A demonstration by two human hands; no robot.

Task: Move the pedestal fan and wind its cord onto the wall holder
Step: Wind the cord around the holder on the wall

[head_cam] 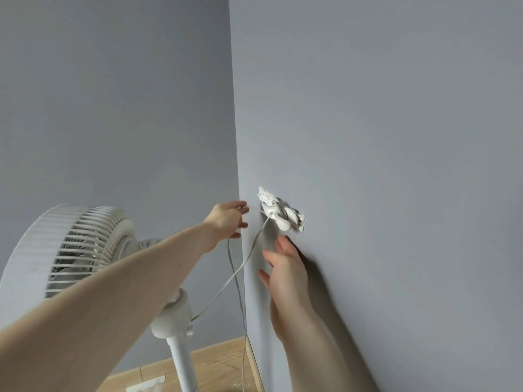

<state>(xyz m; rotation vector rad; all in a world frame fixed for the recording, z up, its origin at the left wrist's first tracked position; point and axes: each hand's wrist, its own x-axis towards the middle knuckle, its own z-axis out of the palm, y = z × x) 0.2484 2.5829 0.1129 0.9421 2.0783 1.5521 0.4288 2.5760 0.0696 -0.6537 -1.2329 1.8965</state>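
Note:
The white pedestal fan [70, 250] stands at the lower left in the room corner, its pole [184, 363] running down to the floor. A white wall holder [283, 217] with cord turns wound on it sits on the right-hand wall. A flat white cord [243, 264] runs from the holder down to the fan's neck. My left hand [227, 220] reaches over the fan to just left of the holder and pinches the cord; a thin strand hangs down from under it. Just below the holder, my right hand [285, 267] lies open against the wall, holding nothing.
Two grey walls meet in a corner right behind the left hand. A wooden floor [220, 363] with a wooden skirting board [254, 363] shows at the bottom. A small white object [147, 385] lies on the floor beside the fan's pole.

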